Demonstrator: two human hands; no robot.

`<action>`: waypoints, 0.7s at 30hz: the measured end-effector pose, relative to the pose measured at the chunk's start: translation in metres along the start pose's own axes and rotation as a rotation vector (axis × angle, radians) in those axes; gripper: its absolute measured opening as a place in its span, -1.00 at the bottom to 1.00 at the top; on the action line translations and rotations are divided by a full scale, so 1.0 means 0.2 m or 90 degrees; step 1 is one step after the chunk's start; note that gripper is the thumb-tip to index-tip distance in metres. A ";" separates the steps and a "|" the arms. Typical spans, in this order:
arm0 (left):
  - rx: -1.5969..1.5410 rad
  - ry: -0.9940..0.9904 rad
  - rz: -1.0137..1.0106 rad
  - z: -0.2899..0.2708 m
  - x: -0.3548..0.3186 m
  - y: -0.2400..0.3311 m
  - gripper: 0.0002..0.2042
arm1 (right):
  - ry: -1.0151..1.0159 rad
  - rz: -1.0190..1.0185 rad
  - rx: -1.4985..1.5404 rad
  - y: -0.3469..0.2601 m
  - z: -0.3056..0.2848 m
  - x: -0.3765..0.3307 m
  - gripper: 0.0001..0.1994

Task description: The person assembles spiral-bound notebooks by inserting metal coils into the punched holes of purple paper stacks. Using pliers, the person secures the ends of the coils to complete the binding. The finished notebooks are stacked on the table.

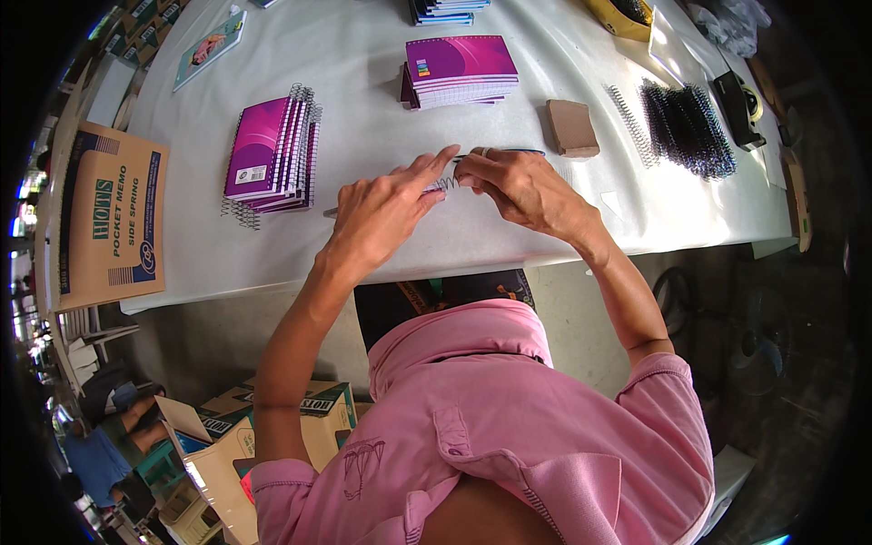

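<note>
Brightness: bright, even daylight across the white surface (381, 118).
Glare: the surface washes out pale toward its upper middle; a faint sheen sits on the purple notebook covers (459, 62).
Shadows: soft and short, under the left hand (381, 213) and right hand (522, 186); darker under the surface.
Distortion: strong fisheye; the surface edge bows, corners go black.
Focus: centre sharp; the rim is dim and smeared.

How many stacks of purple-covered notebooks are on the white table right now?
2: one spiral-bound stack left of the hands, one unbound stack beyond them. A bluish stack at the far edge may hold more; its covers can't be told.
</note>
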State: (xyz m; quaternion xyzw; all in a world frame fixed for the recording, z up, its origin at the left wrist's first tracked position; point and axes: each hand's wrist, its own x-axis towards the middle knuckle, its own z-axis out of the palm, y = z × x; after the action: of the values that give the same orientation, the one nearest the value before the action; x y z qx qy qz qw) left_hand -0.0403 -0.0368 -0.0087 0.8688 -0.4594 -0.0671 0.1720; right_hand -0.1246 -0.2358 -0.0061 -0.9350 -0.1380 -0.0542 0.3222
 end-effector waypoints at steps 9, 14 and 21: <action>-0.014 -0.035 -0.012 0.00 0.02 0.00 -0.53 | 0.013 -0.066 -0.104 -0.01 0.05 -0.01 -0.80; 0.088 -0.126 0.066 -0.05 0.01 0.01 -0.51 | -0.061 0.030 0.229 0.08 -0.05 0.01 -0.88; 0.069 -0.081 0.106 -0.02 -0.04 -0.13 -0.36 | -0.089 0.234 -0.220 0.59 -0.39 -0.18 -0.46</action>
State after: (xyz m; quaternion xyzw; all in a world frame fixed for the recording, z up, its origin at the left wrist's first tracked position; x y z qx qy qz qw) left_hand -0.0237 -0.0148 -0.0155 0.8298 -0.5429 -0.0825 0.1001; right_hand -0.1247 -0.3807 -0.0212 -0.9870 0.0235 0.0470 0.1518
